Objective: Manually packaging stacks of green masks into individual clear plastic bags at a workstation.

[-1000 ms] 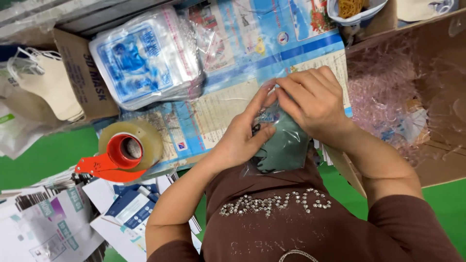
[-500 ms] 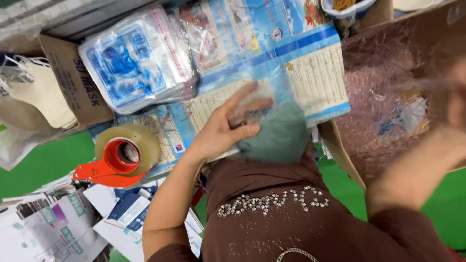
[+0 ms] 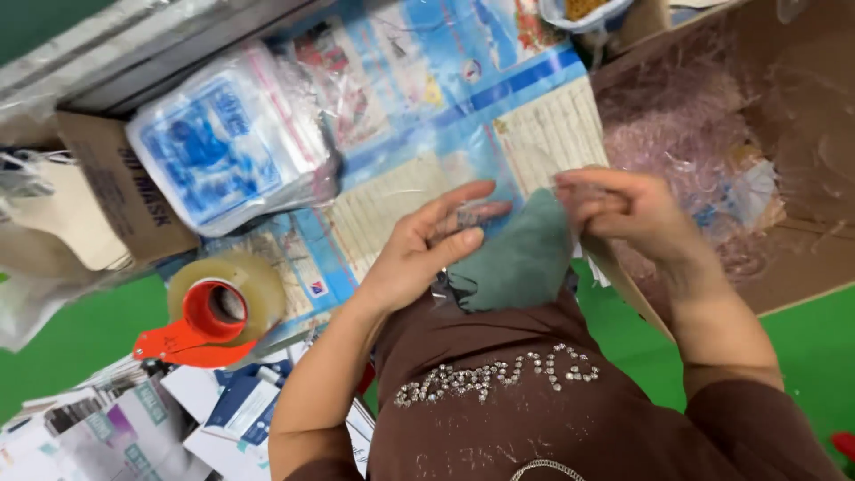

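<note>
Left hand (image 3: 427, 245) lies flat, fingers extended, pressing one bagged grey-green cloth (image 3: 517, 258); right hand (image 3: 623, 209) is curled, fingertips pinched on the bag's upper edge. The cloth sits between both hands. Beyond the left wrist: one tape dispenser (image 3: 214, 312); past the right hand: one cardboard box (image 3: 802, 249)

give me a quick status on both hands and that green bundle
Left hand flat on the green bundle, pressing its clear wrap. Right hand pinching the bundle's top edge. Tape dispenser off to the left, nothing in the way.
</note>
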